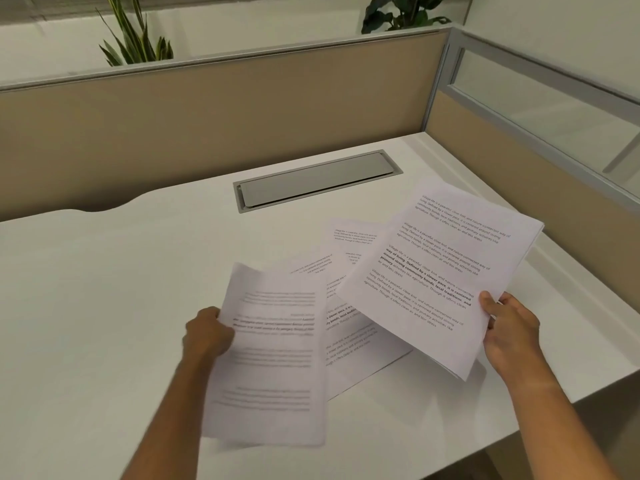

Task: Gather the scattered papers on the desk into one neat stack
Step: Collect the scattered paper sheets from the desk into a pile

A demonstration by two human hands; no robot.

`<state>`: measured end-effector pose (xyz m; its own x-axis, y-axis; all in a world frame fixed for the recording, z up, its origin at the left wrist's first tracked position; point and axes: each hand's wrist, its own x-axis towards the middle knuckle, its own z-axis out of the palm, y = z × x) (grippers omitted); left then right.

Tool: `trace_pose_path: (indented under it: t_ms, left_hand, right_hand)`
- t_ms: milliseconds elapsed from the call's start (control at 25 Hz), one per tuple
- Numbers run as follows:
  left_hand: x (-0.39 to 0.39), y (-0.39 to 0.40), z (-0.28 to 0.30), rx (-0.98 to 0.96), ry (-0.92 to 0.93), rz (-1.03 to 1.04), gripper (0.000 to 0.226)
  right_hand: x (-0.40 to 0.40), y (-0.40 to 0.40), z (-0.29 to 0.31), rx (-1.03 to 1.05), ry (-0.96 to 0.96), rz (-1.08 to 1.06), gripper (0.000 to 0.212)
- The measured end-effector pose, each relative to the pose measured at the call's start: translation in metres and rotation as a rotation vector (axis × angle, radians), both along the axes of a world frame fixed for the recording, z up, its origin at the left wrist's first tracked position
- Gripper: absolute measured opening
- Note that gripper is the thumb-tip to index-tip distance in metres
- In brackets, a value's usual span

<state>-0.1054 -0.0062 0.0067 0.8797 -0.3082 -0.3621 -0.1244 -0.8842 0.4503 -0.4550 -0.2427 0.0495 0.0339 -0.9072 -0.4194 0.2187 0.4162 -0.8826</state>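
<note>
My left hand (207, 332) grips the left edge of a single printed sheet (273, 362), lifted off the white desk (104, 289) and blurred. My right hand (510, 329) holds a thin bundle of printed sheets (440, 271) by its lower right corner, raised and tilted over the desk. Between the two held papers, a few more printed sheets (349, 327) lie overlapping flat on the desk, partly hidden under both.
A grey cable hatch (317, 180) is set into the desk behind the papers. Beige partition panels (207, 123) wall the back and right sides. The desk's front edge runs diagonally at lower right. Plants (135, 39) stand behind the partition.
</note>
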Motion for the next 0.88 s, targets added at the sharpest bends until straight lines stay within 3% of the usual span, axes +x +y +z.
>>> trace_pose_path:
  t_ms: [200, 480, 600, 720, 880]
  left_hand:
    - [0.021, 0.027, -0.006, 0.270, -0.012, -0.130, 0.024]
    - [0.033, 0.025, 0.001, 0.424, -0.272, -0.250, 0.038]
    - [0.032, -0.010, 0.007, 0.247, -0.316, -0.358, 0.061]
    - [0.032, -0.072, 0.001, -0.048, -0.178, -0.532, 0.076]
    - [0.037, -0.129, -0.011, 0.158, -0.223, -0.792, 0.098]
  right_hand:
    - [0.025, 0.008, -0.004, 0.018, -0.026, 0.040, 0.017]
    - [0.047, 0.018, -0.011, 0.030, 0.013, 0.057, 0.016]
    - [0.047, 0.018, -0.012, 0.034, 0.021, 0.027, 0.015]
    - [0.042, 0.019, -0.011, 0.030, 0.024, -0.010, 0.015]
    - [0.026, 0.016, -0.012, 0.013, 0.043, -0.095, 0.014]
